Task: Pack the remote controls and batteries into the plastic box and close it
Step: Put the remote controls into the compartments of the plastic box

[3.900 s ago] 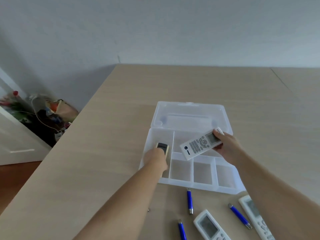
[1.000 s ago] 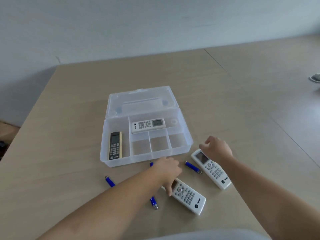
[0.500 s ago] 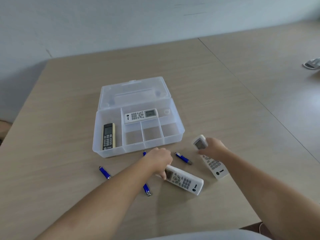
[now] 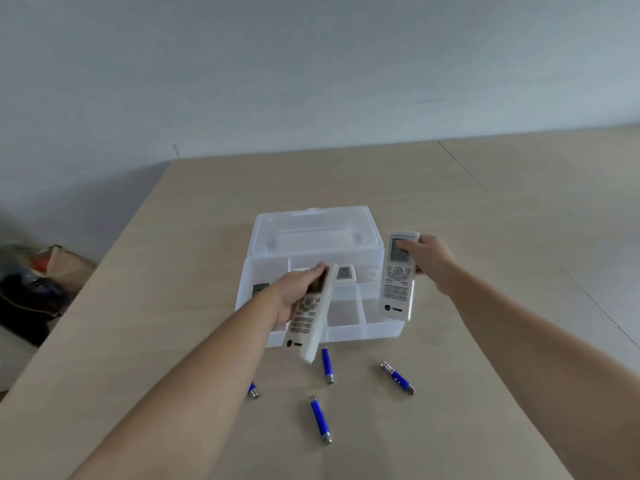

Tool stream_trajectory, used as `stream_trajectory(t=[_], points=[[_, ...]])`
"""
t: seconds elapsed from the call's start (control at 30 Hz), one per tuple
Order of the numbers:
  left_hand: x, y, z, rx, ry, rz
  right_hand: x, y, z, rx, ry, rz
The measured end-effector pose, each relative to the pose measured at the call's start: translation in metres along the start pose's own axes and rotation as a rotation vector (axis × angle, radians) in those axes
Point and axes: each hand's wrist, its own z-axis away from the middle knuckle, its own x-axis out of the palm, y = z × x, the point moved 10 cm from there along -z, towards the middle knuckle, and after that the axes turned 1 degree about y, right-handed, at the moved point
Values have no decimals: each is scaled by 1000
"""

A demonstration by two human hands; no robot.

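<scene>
A person's left hand (image 4: 294, 292) and right hand (image 4: 431, 265), fingers clamped, each hold a white push-button remote control (image 4: 310, 313) (image 4: 398, 275) lengthwise over the open translucent plastic box (image 4: 346, 336); four blue batteries (image 4: 320, 419) lie nearer on the worktop (image 4: 173, 341).

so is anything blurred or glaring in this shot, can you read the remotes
Head view: light is soft and even, no glare. The left hand and its remote are motion-smeared, the right hand's remote sharper though its logo stays unreadable; the clutter at the left edge is blurred.
</scene>
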Motion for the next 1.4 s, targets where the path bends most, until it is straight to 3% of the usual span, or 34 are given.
stream_trajectory(t=[0.1,0.2,0.4,0.63,0.73,0.87,1.0,1.1,1.23,1.4], points=[[-38,-10,-2,-181,92,-279,19,-2,-14,33,36,-90],[-58,-16,-7,-275,4,-471,40,20,-27,163,82,-265],[-96,19,-36,-109,150,-492,101,55,-45,387,34,-433],[-134,37,-73,-62,250,-639,157,57,-61,484,-116,-393],[-137,46,-83,-18,279,-666,165,51,-68,435,-132,-294],[-128,53,-91,41,280,-762,151,45,-73,277,-89,331],[-108,61,-93,139,269,-859,155,42,-71,193,-129,597],[-85,75,-91,278,270,-980,147,33,-71,123,-94,599],[-40,89,-93,429,195,-1079,107,20,-71,-41,79,583],[22,87,-110,514,66,-1286,74,24,-61,-187,156,597]])
